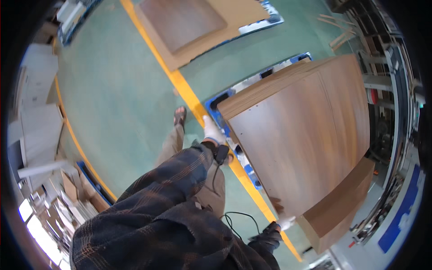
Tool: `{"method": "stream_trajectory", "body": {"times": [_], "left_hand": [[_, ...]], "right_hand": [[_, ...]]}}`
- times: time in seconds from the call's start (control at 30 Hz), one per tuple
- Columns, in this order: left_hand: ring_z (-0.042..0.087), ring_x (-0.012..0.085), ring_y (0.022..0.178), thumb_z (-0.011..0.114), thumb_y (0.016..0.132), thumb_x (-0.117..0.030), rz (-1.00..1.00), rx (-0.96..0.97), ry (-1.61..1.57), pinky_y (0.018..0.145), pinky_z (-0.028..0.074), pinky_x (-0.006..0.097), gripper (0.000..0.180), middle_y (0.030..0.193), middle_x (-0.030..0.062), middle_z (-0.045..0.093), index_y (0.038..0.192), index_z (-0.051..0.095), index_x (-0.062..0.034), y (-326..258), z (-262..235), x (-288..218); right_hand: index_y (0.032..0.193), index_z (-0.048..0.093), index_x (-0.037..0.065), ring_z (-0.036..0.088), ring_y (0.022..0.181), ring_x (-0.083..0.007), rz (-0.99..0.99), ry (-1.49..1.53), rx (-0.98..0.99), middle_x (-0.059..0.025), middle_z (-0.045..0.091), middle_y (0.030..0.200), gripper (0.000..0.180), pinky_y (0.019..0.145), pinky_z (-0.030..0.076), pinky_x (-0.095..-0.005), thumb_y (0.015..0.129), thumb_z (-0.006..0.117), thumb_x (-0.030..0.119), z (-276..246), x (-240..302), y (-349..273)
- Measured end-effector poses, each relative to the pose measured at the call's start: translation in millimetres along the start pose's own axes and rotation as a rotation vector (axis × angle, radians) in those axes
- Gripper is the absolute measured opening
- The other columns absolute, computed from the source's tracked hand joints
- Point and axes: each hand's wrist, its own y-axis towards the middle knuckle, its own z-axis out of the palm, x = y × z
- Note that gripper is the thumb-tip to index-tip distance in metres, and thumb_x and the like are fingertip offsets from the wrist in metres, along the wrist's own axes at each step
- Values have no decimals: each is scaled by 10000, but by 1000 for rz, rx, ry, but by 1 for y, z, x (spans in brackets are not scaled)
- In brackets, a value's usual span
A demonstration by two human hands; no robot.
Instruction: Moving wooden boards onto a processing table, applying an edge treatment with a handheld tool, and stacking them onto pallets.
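Observation:
A stack of wood-grain boards [306, 130] lies on a blue and white pallet [219, 118] to my right, its top board brown with a few small dark holes along the near edge. My left hand [213, 131], in a white glove, hangs beside the pallet's left edge with fingers apart and nothing visible in it. By the stack's near corner is my right hand [286, 222], also white-gloved. It is small and blurred, so whether it touches the board's edge does not show. A second, narrower brown stack [339, 207] sits against the near right side.
Another brown board [180, 22] lies on cardboard [238, 20] over a pallet ahead. A yellow floor line [180, 85] runs past my feet. Machinery [387, 103] stands at the right, wooden strips [341, 38] lie at the far right, and piled panels [40, 121] stand at the left.

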Motion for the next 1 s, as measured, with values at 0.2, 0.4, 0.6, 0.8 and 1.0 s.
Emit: {"method": "stream_trajectory", "body": {"times": [0.2,0.4,0.6,0.8,1.0], "left_hand": [[536,319,1352,424,975,-783,-184,283,-218,1102,455,501,836,1534,86,542,1524,483,-155,84,6,55],[528,298,1352,483,1001,-717,-135,271,-264,1137,423,447,776,1515,64,563,1524,493,-144,127,-29,44],[582,275,1188,408,922,-869,-166,338,375,983,476,460,927,1421,109,586,1526,475,-170,112,-2,28],[635,226,859,545,1055,-526,38,129,597,731,516,411,488,1043,64,711,1233,664,-88,138,-136,-77],[611,296,880,527,1033,-453,-384,503,543,726,482,454,296,927,79,658,1112,634,-190,193,-282,-312]], "right_hand": [[1342,612,4,604,1006,-248,12,255,75,-95,663,1230,590,896,487,-388,1078,468,512,6,41,33],[1594,344,185,391,1418,-353,182,332,292,-76,410,1592,703,1151,282,-556,1049,419,621,30,106,21],[1558,395,1,485,1420,-280,-234,-41,239,-181,466,1577,588,1163,392,-338,1098,486,355,-8,145,43],[1449,520,-50,601,1312,-372,-626,-140,39,-254,623,1403,556,1121,447,-431,1075,525,361,24,266,-129],[1432,546,-10,574,1311,-437,-725,-56,190,-281,610,1391,558,1124,448,-463,998,630,331,63,323,-232]]}}
